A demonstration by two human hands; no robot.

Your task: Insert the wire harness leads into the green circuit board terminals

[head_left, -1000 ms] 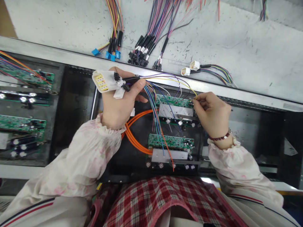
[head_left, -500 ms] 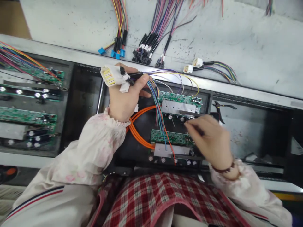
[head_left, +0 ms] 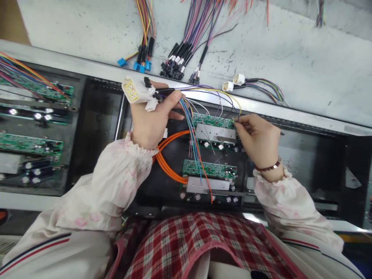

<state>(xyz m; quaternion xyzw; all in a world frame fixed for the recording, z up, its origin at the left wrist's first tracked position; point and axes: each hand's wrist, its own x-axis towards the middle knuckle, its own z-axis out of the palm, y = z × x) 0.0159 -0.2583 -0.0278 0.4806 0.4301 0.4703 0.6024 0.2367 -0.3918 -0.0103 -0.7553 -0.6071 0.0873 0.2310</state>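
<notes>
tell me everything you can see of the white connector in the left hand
The white connector is a chunky plastic multi-pin housing, with a grid of yellowish cavities on its face, which points up and to the left. It lies tilted across the fingers of the left hand, with small black connectors beside it. Where its wires leave it cannot be made out.

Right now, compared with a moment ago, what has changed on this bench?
The right hand dipped down over the lower board, then came back to the right end of the upper board, fingertips at its corner beside the thin wires. The left hand kept hold of the white connector and those wires. The boards and orange cables stayed put.
</notes>
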